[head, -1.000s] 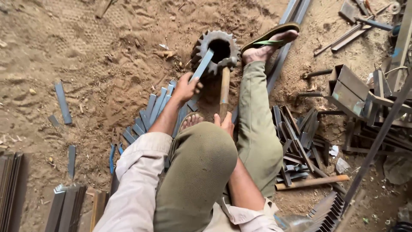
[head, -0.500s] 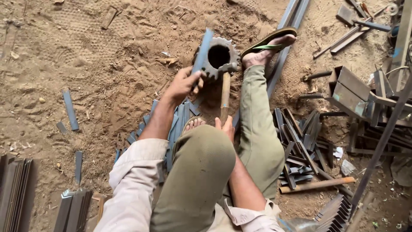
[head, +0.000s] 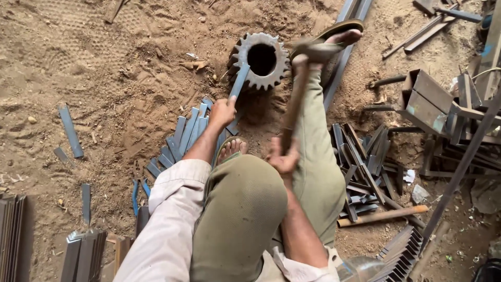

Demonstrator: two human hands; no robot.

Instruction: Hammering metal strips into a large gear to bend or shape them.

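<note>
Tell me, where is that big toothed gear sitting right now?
The gear stands on the sandy ground at top centre, beside the sandalled foot, with the left hand's metal strip resting against it.

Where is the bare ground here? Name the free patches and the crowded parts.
Free: the sandy ground upper left, between the toothed gear and the lone blue strip. Crowded: the fan of strips under the left hand, the bent strips right of the leg, the angle pieces far right, and the stacks lower left.
</note>
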